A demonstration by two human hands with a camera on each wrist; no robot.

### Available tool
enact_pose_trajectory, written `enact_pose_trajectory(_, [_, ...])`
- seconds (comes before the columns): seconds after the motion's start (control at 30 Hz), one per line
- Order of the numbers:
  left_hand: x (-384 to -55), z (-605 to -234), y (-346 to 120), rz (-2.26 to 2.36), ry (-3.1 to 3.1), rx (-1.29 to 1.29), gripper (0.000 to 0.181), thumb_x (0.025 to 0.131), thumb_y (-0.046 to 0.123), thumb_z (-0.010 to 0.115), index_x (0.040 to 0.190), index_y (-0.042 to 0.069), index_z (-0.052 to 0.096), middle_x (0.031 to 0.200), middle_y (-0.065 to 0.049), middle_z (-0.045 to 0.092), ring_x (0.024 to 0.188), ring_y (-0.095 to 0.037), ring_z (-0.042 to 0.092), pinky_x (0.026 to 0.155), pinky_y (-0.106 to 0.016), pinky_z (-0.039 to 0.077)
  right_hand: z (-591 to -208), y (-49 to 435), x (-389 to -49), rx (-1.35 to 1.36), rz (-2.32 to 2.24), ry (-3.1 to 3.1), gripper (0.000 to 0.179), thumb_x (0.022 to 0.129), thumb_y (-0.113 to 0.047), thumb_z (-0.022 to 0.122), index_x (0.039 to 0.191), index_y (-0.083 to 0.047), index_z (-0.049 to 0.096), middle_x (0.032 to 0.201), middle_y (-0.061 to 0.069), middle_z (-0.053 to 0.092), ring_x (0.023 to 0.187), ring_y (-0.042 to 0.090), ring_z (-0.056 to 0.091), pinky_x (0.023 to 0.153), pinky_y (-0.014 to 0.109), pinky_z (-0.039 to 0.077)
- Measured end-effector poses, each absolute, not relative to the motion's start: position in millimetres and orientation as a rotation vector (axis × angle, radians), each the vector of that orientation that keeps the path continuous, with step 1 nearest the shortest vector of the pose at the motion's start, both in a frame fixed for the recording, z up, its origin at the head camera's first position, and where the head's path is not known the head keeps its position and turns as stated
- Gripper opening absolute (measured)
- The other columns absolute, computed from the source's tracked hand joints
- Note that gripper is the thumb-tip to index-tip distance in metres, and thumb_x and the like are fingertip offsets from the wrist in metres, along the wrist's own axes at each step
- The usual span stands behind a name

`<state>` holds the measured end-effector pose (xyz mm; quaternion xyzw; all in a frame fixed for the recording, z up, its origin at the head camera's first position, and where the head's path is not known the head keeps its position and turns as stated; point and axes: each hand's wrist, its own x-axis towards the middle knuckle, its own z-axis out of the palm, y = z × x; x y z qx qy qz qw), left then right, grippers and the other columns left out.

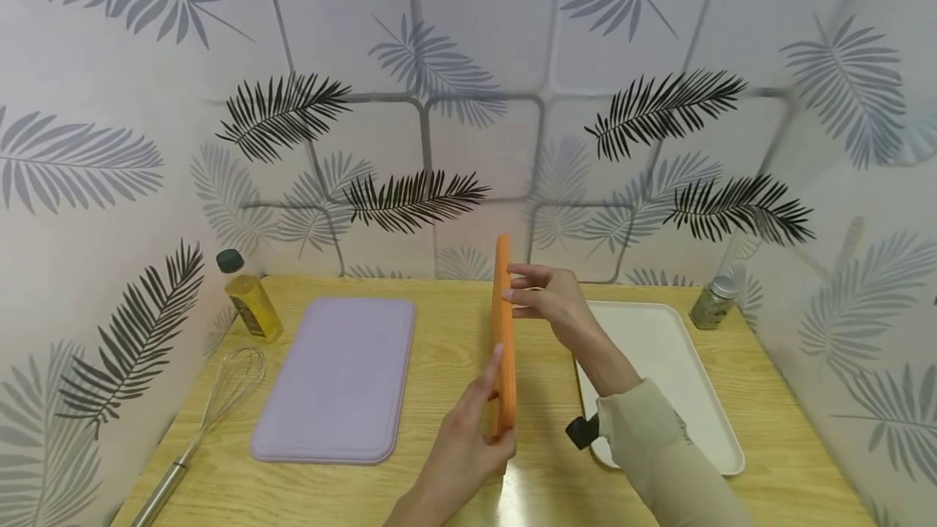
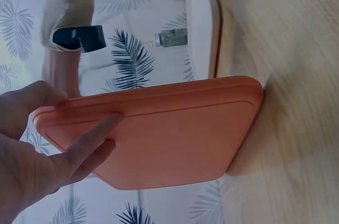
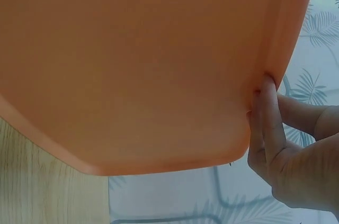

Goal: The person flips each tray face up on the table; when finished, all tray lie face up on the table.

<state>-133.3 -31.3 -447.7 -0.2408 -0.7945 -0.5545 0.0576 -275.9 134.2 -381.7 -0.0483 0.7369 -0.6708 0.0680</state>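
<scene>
- Orange tray (image 2: 175,139): at the middle of the table (image 1: 454,332), between the purple board (image 1: 337,381) and the white tray (image 1: 681,381).
- Orientation: on edge, near upright, faces turned left and right; in the head view it shows edge-on, running away from the person toward the wall. Which side is longer cannot be told, so the long axis is unconfirmed.
- Lower edge: close to the table; contact cannot be confirmed.
- Visibility: both faces foreshortened in the head view; the right wrist view cuts the tray off at top and left. Sleeve (image 1: 659,446) covers part of the white tray. Whisk (image 1: 172,478) handle leaves the frame.
- Left hand (image 1: 464,437): clamped on the near rim, thumb at the rim, fingers against the left face.
- Right hand (image 1: 552,299): pinches the upper rim toward the far end; one digit's tip is hidden behind it.
</scene>
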Motion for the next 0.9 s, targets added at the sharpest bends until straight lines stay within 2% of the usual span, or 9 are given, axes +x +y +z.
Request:
enact_pose_trajectory(0.1, [-131, -444, -32, -1.671, -2.384, -0.727, 0.094, 0.078, -0.014, 0.065, 0.153, 0.027, 0.026, 0.151, -0.008, 0.036, 0.112, -0.031, 0.054, 0.054, -0.017, 0.054, -381, 132, -276, -0.131, -2.028, 2.203, 0.051, 0.085, -0.002, 0.071, 0.133, -0.001, 0.055, 0.118, 0.021, 0.056, 0.089, 0.02, 0.067, 0.074, 0.034, 0.059])
enact_pose_trajectory(0.27, [-128, -440, -32, -1.64, -2.368, -0.689, 0.078, 0.081, -0.009, 0.064, 0.148, 0.025, 0.04, 0.148, -0.018, 0.039, 0.112, -0.032, 0.056, 0.061, -0.017, 0.055, -380, 128, -276, -0.117, -2.037, 2.18, 0.051, 0.085, 0.0, 0.07, 0.134, -0.001, 0.055, 0.118, 0.02, 0.056, 0.089, 0.02, 0.068, 0.073, 0.034, 0.059])
enact_pose_trajectory(0.53, [-124, -431, -35, -1.63, -2.361, -0.621, 0.065, 0.083, -0.007, 0.063, 0.142, 0.018, 0.049, 0.144, -0.021, 0.043, 0.109, -0.034, 0.059, 0.062, -0.015, 0.054, -381, 123, -277, -0.153, -2.018, 2.18, 0.049, 0.085, -0.002, 0.071, 0.132, -0.002, 0.056, 0.116, 0.02, 0.057, 0.088, 0.02, 0.068, 0.074, 0.035, 0.059])
enact_pose_trajectory(0.63, [-121, -428, -35, -1.657, -2.36, -0.582, 0.063, 0.083, -0.008, 0.062, 0.141, 0.014, 0.05, 0.145, -0.023, 0.042, 0.111, -0.036, 0.059, 0.065, -0.015, 0.054, -386, 124, -278, -0.168, -2.028, 2.165, 0.045, 0.09, -0.006, 0.067, 0.133, 0.0, 0.055, 0.116, 0.023, 0.059, 0.089, 0.025, 0.068, 0.075, 0.037, 0.059])
enact_pose_trajectory(0.7, [-120, -428, -34, -1.652, -2.359, -0.564, 0.062, 0.083, -0.008, 0.062, 0.141, 0.011, 0.05, 0.145, -0.023, 0.042, 0.105, -0.034, 0.062, 0.064, -0.014, 0.054, -395, 126, -279, -0.164, -2.016, 2.189, 0.042, 0.095, -0.013, 0.062, 0.133, 0.001, 0.053, 0.116, 0.025, 0.061, 0.091, 0.03, 0.068, 0.075, 0.038, 0.059])
enact_pose_trajectory(0.8, [-120, -430, -35, -1.632, -2.355, -0.535, 0.061, 0.084, -0.007, 0.063, 0.141, 0.011, 0.05, 0.145, -0.023, 0.042, 0.091, -0.025, 0.066, 0.06, -0.015, 0.054, -419, 133, -281, -0.129, -1.92, 2.277, 0.044, 0.101, -0.023, 0.052, 0.135, 0.004, 0.05, 0.119, 0.027, 0.061, 0.099, 0.039, 0.065, 0.076, 0.042, 0.058])
enact_pose_trajectory(0.9, [-119, -434, -37, -1.586, -2.349, -0.492, 0.061, 0.084, -0.005, 0.064, 0.141, 0.013, 0.05, 0.144, -0.021, 0.044, 0.075, -0.015, 0.065, 0.057, -0.016, 0.054, -452, 140, -280, -0.05, -1.723, 2.397, 0.046, 0.101, -0.023, 0.051, 0.134, 0.008, 0.048, 0.122, 0.028, 0.059, 0.1, 0.039, 0.063, 0.078, 0.044, 0.058])
